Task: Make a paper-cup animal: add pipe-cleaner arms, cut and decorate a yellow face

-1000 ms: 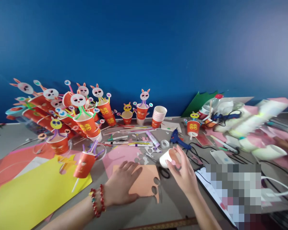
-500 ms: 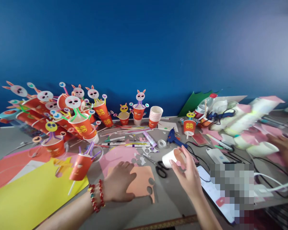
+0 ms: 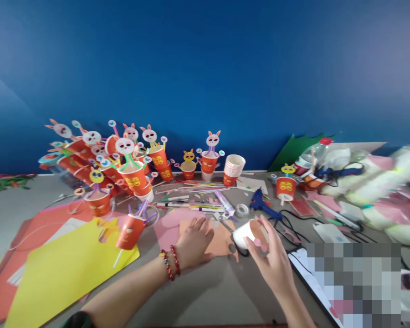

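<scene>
The right hand grips a white paper cup; left of it, the spread-fingered left hand, sliding, could crease flat peach paper.

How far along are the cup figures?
Look done: the bunny cups crowded at left, with heads and straw arms. In hand: a white cup in the right hand, no head visible; left hand rests on orange paper. Likely remaining: that and the stacked cups, headless.

Cup right of paper sheet; cup stack behind tape roll.
</scene>
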Demonstrator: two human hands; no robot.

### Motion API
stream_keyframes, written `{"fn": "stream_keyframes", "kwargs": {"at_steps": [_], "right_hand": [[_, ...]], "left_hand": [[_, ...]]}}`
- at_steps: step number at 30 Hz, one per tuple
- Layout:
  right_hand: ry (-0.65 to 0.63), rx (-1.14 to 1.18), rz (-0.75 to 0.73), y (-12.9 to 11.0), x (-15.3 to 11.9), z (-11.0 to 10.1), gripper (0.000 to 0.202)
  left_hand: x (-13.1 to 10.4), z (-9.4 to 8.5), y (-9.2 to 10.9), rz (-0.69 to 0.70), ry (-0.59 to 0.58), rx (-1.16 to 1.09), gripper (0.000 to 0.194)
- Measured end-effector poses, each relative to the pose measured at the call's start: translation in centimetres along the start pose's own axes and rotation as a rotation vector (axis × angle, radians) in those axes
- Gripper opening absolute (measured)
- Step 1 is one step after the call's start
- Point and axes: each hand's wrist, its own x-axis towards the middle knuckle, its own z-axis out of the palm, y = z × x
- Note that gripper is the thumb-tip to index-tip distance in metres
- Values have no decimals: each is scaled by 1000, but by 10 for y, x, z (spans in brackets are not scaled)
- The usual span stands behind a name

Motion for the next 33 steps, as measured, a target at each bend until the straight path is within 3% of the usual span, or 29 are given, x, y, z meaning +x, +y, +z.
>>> {"fn": "stream_keyframes", "kwargs": {"at_steps": [3,5,8,10,11,13,16,18,21,24,26,29,33], "right_hand": [[-44,12,-37,-6,-2,8,64],[-78,21,-67,-12,-2,14,65],[-120,22,-115,-18,-3,21,67],[-158,-1,-104,-19,-4,23,69],[-172,-13,-90,-19,-4,24,69],[-183,-25,-75,-18,-5,25,69],[-166,-11,-92,-17,-5,27,67],[-162,-15,-99,-18,-6,29,65],[-160,-17,-114,-23,-7,32,63],[-159,3,-142,-28,-8,32,61],[-163,13,-156,-30,-9,29,60],[-144,0,-181,-27,-9,24,59],[-114,-33,-184,-23,-9,22,58]], "left_hand": [[-11,10,-2,15,50,-55,68],[-27,6,1,44,108,-87,71],[-67,-14,2,117,251,-159,58],[-107,-29,-10,104,432,-205,41],[-129,-34,-23,21,544,-187,36],[-175,-41,-62,-249,645,-76,29],[-234,-42,-126,-748,565,53,31],[-254,-38,-151,-792,506,56,38],[-247,-27,-151,-774,450,-75,43],[-214,-13,-129,-774,381,-178,67],[-192,-8,-115,-794,349,-148,69],[-170,-14,-102,-761,365,-97,55],[-146,-35,-99,-602,381,-76,51]]}}
